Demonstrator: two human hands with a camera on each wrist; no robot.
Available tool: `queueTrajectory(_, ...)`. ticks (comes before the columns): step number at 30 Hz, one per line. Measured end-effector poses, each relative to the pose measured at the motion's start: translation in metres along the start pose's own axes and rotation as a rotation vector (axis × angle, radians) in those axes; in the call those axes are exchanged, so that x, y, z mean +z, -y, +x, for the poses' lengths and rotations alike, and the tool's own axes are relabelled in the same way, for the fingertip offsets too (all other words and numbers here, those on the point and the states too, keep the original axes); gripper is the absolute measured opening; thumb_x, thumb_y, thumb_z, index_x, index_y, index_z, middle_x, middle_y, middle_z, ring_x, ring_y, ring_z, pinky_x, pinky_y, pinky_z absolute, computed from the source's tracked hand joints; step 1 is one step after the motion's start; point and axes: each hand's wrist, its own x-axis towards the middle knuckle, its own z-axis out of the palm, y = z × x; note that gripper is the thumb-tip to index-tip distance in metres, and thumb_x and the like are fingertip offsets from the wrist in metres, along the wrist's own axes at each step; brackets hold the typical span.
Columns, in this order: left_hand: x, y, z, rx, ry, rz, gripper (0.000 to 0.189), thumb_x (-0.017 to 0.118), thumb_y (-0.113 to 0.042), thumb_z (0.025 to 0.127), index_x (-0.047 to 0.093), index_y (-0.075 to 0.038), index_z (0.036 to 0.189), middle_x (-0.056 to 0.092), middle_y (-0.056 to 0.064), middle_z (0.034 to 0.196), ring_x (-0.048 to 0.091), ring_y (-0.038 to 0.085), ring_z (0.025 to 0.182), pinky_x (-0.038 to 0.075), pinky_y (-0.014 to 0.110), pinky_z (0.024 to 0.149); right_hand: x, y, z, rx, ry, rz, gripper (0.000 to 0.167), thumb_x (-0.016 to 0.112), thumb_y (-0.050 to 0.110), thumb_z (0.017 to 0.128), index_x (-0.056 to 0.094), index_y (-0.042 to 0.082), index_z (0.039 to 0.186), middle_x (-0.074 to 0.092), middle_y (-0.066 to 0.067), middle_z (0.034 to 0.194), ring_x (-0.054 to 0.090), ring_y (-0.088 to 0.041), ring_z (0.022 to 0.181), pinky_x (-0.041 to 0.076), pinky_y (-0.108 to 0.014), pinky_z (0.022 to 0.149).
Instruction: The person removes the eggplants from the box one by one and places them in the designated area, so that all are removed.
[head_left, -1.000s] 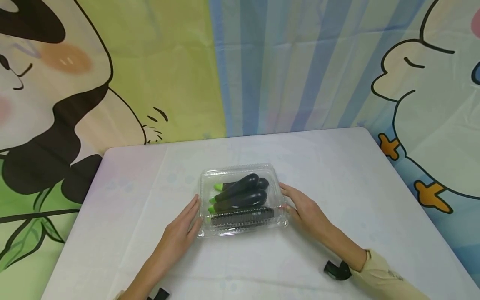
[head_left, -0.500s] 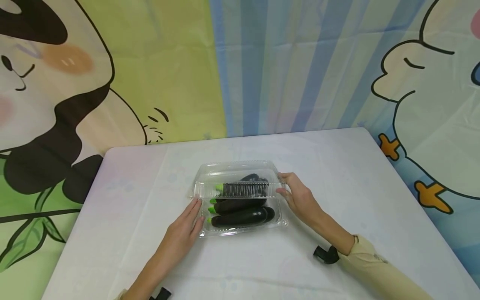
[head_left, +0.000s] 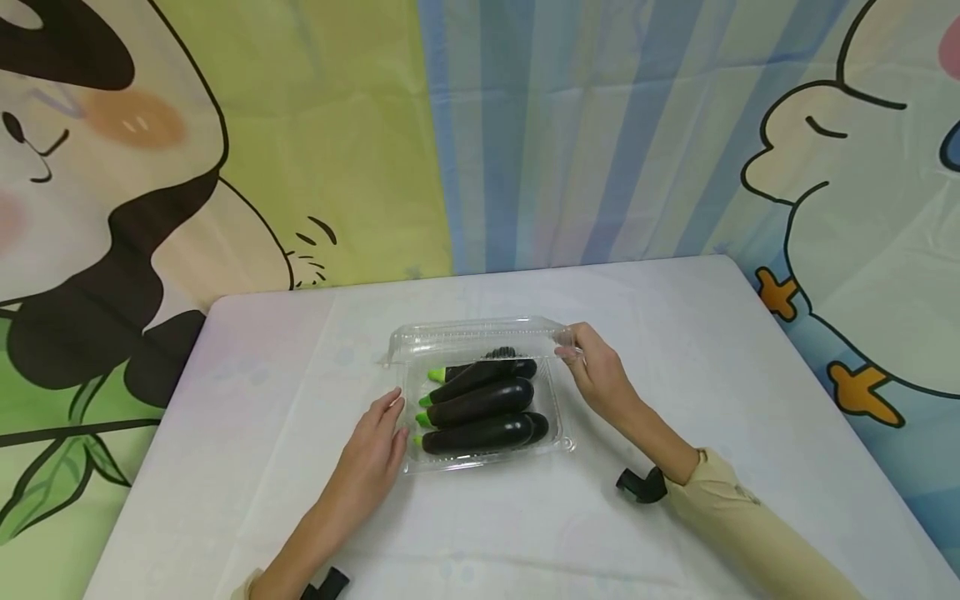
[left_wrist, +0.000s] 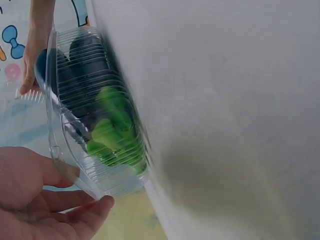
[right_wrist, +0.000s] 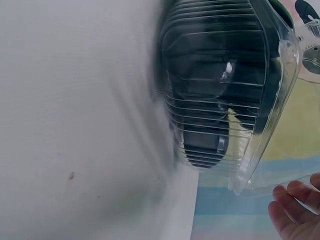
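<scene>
My right hand (head_left: 603,375), at about 2 o'clock of the clear tray (head_left: 561,435), pinches one end of the tilted lid (head_left: 480,340) between thumb and fingertips. My left hand (head_left: 366,454) lies loose at 8 o'clock; its fingers rest against the rim without curling round it. The tray sits flat around the middle of the bench (head_left: 675,333), with the eggplants (head_left: 480,402) lying in it, green stems toward 9 o'clock and round ends toward 3. The lid stands over the 12 o'clock side, its free edge above the rearmost eggplant.

I judge the step to be working the lid, which seems hinged along the far side, though I can't make the joint out clearly. I should move it in an even arc about that line; since I hold only the 2 o'clock end, a tug straight up or toward 3 would probably twist the thin plastic. My left fingers should give steady, light pressure at the rim: too little and the tray could tip or slide, too much and the wall may buckle.
</scene>
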Motion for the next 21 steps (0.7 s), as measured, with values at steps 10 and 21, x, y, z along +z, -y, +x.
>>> queueTrajectory(10,0.002,-0.001,0.010,-0.046,-0.072,-0.054,0.035,0.068,0.000,0.087,0.061,0.011,0.120,0.058,0.019,0.125,0.067,0.022,0.090,0.057,0.034,0.069,0.000,-0.002,0.005,0.008,-0.019,0.026,0.045,0.036,0.042,0.102,0.053,0.000,0.102,0.060,-0.011,0.095,0.057,-0.019,0.083,0.052,-0.037,0.069)
queueTrajectory(21,-0.004,0.000,0.022,-0.175,0.006,-0.084,0.019,0.067,-0.004,0.089,0.064,0.004,0.106,0.058,0.016,0.116,0.066,0.018,0.080,0.054,0.026,0.062,0.000,-0.002,0.012,0.021,-0.026,0.060,0.034,0.039,0.030,0.104,0.053,0.000,0.100,0.059,-0.011,0.093,0.059,-0.022,0.087,0.050,-0.039,0.073)
